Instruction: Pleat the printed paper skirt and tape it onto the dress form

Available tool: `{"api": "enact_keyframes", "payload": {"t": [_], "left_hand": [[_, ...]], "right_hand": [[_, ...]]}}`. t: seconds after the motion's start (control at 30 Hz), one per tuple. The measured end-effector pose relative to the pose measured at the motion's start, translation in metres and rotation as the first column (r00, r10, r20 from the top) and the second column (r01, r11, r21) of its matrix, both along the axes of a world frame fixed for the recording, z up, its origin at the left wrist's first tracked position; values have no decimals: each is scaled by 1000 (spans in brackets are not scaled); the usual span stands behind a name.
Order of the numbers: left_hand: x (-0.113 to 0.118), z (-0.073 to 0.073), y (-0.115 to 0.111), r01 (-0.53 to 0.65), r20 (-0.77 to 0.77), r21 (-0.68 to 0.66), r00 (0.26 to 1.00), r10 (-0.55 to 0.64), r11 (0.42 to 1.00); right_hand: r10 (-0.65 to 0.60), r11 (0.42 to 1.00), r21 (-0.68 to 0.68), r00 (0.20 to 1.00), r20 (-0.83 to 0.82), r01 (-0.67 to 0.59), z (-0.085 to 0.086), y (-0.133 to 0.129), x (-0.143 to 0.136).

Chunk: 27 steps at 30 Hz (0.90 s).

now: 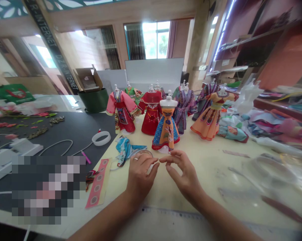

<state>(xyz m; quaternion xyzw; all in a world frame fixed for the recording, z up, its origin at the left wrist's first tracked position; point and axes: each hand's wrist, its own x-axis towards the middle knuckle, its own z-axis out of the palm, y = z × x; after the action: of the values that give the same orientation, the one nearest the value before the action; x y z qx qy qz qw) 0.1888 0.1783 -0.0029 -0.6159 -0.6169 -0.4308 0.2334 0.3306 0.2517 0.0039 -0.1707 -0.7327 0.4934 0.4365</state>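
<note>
a pink patterned strip [99,184] lies left and in front of the upright orange-and-blue dress [167,127]; a white ring [101,143] lies well to that dress's left, a blue cloth [124,149] closer on the same side. the left hand [141,172] is in front of the dress and to its left, the right hand [183,174] in front and to its right, fingers bent, tips almost meeting; whether either pinches something thin, i cannot tell. a peach dress [208,120] stands right of the orange-and-blue dress.
</note>
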Motion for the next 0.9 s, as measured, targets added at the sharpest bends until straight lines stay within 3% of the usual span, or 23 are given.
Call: {"api": "enact_keyframes", "payload": {"t": [0.53,0.9], "left_hand": [[2,3,-1,12,38,8,999,-12,1000],[2,4,-1,52,65,19,996,-53,998]], "right_hand": [[-14,984,176,1000,14,11,-2,-6,2],[8,985,173,1000,9,-10,-2,-7,4]]}}
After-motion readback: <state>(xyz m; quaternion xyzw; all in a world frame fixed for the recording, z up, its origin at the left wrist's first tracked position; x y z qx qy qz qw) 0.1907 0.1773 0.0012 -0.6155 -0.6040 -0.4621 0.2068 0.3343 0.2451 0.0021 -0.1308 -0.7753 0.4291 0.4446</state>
